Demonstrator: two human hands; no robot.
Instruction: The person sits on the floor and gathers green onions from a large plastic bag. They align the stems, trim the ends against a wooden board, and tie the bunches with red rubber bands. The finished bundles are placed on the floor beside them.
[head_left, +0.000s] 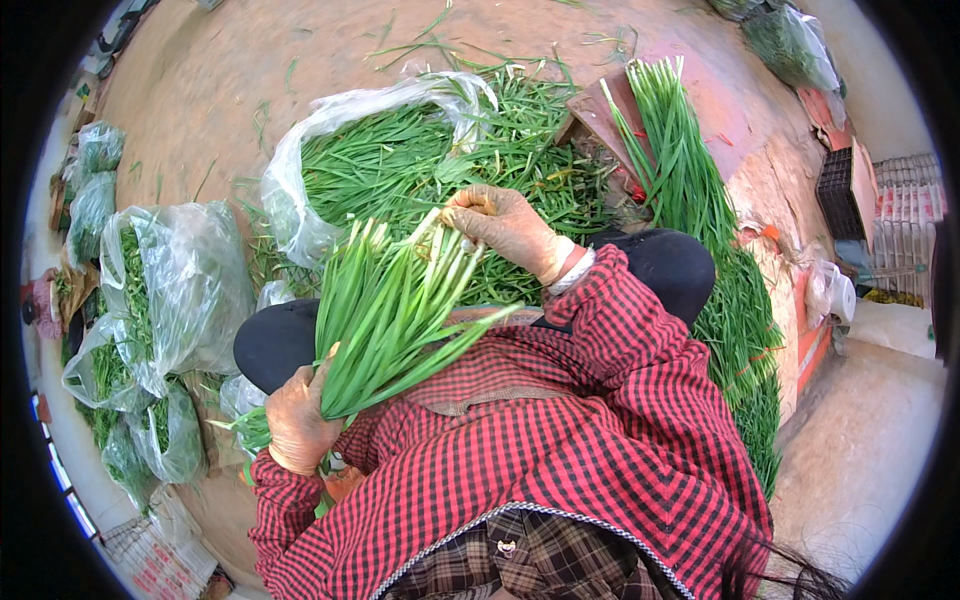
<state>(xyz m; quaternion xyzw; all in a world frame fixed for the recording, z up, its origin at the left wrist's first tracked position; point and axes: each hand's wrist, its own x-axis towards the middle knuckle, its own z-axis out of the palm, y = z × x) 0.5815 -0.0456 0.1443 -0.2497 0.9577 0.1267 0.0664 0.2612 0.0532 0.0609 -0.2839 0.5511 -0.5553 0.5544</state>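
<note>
A loose bunch of garlic chives (390, 315) slants across my lap, pale stem ends up and leaves toward me. Around its leafy lower end my left hand (304, 416), in a thin stained glove, is closed. My right hand (506, 225), gloved the same way, pinches at the pale stem ends near the top of the bunch. Just beyond lies a heap of loose green leaves (525, 165), partly hidden by my right hand. Beside it an opened clear plastic bag (289, 176) holds more chives (375, 161).
At my right, chive bundles (675, 142) lie in a long row, the far ones on a small wooden stand (592, 112). Clear bags of greens (191, 277) crowd my left. A black crate (834, 191) stands by the right wall. Scattered leaves litter the floor (217, 90).
</note>
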